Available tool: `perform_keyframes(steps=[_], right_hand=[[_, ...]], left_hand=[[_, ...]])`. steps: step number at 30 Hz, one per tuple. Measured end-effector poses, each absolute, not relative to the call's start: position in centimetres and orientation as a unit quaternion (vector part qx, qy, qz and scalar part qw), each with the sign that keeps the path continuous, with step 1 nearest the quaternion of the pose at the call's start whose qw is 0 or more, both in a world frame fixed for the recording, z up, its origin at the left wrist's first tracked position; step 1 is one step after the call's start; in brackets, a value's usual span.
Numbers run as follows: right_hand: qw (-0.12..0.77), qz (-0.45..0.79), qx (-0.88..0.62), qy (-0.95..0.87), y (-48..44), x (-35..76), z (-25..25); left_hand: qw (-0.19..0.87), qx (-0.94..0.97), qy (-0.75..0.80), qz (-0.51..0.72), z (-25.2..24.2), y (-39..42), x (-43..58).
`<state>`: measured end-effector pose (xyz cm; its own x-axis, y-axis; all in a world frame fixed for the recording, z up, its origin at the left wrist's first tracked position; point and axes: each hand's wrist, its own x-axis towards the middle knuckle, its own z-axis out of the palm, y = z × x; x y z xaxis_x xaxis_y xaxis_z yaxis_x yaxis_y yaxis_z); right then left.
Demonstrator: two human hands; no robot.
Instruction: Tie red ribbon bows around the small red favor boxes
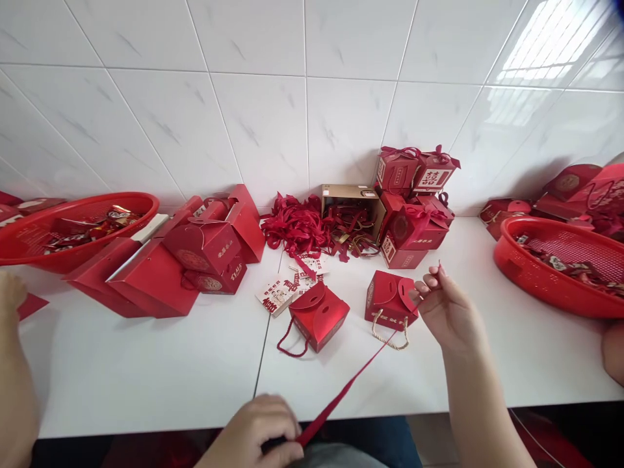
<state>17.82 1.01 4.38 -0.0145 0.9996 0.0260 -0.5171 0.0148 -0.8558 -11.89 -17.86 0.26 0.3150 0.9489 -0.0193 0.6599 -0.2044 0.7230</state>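
Observation:
A dark red ribbon (348,386) is stretched diagonally over the front of the table. Its lower end is gripped by my left hand (260,430), whose fingers are closed at the table's near edge. My right hand (447,311), raised on the right, pinches the thin upper end between thumb and finger. Behind the ribbon stands a red gift box (316,317) with a dark red cord handle. To its right, close by my right hand, is another red gift box (389,300) with a gold cord handle. Both have their top flaps folded together.
Printed cards (279,296) lie behind the boxes. Farther back are a ribbon pile (295,224), a cardboard box (348,190) of ribbons and stacked bow-tied boxes (414,227). Red baskets (546,279) of small packets flank both sides. Other people's arms (17,364) show at both edges.

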Motion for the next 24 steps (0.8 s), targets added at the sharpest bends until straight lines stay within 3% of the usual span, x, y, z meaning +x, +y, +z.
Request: perform_keyframes(steps=[4, 7, 13, 24], right_hand=[[0.565, 0.619, -0.331, -0.433, -0.4, 17.1, 4.7], [0.472, 0.644, -0.337, -0.499, -1.5, 15.6, 4.6], [0.308, 0.623, -0.393, -0.603, -2.1, 12.1, 3.0], [0.278, 0.607, -0.409, -0.623, -1.1, 9.6, 1.6]], left_hand=[[0.164, 0.738, 0.560, 0.338, 1.2, -13.8, -12.9], [0.092, 0.727, 0.563, 0.381, 1.2, -9.8, -12.4], [0.135, 0.770, 0.534, 0.324, 1.0, -5.5, -10.6], [0.109, 0.794, 0.493, 0.337, 2.0, -4.8, -9.5]])
